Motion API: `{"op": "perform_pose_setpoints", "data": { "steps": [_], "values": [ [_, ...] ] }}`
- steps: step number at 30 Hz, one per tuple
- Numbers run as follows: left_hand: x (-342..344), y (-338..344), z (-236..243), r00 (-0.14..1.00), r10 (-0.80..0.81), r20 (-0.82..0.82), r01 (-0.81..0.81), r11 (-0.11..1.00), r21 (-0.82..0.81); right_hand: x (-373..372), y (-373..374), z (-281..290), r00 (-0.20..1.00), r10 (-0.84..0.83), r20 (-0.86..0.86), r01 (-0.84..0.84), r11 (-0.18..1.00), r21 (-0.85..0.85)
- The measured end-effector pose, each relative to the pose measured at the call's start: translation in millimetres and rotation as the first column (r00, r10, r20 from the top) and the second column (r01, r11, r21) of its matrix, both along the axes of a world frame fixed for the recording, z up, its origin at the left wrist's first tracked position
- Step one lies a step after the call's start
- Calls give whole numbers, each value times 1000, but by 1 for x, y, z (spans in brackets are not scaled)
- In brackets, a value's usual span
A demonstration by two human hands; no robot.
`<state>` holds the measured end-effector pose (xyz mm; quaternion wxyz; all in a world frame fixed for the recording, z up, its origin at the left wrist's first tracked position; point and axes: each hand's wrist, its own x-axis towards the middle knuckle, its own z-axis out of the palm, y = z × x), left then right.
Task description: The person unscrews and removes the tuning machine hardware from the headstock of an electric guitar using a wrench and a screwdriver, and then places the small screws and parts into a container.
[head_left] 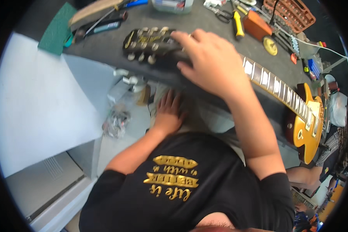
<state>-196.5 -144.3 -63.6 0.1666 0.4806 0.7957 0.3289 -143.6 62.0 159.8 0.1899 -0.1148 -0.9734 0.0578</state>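
Note:
A gold-topped electric guitar (301,131) lies across the bench, its body at the right and its dark headstock (141,44) with several tuning pegs towards the left. My right hand (212,58) reaches over the neck just beside the headstock. Its thumb is on the near side and its fingers on the far side, closed around the neck. That hand covers the nut and the first part of the fretboard (274,83). My left hand (169,110) lies flat on my lap below the bench edge, holding nothing, fingers spread.
Behind the headstock lie hand tools and a green sheet (58,29). A clear plastic tub (172,5) stands farther back. A yellow-handled tool (238,25), an orange-brown block (258,25) and an orange tool case (290,13) are at back right. A white panel (42,108) stands left. Another person's limb (305,176) shows at right.

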Motion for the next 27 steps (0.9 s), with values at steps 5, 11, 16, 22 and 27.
{"op": "perform_pose_setpoints", "data": {
  "steps": [5,11,16,22,27],
  "values": [
    [-2,2,-14,931,-208,-299,176,976,-130,0,3,-3,997,24,-75,-21,999,47],
    [-36,-26,-11,951,-287,-118,297,951,82,1,0,-6,993,36,-114,-27,996,87],
    [-52,-75,119,703,-21,711,-163,968,190,4,-3,-1,999,-23,-25,24,1000,10],
    [-95,-52,155,631,-164,758,-393,775,495,3,-5,2,999,-19,-34,21,999,41],
    [-112,-24,156,952,99,288,-249,800,546,4,-4,1,1000,-15,-23,16,998,53]
  ]
}}
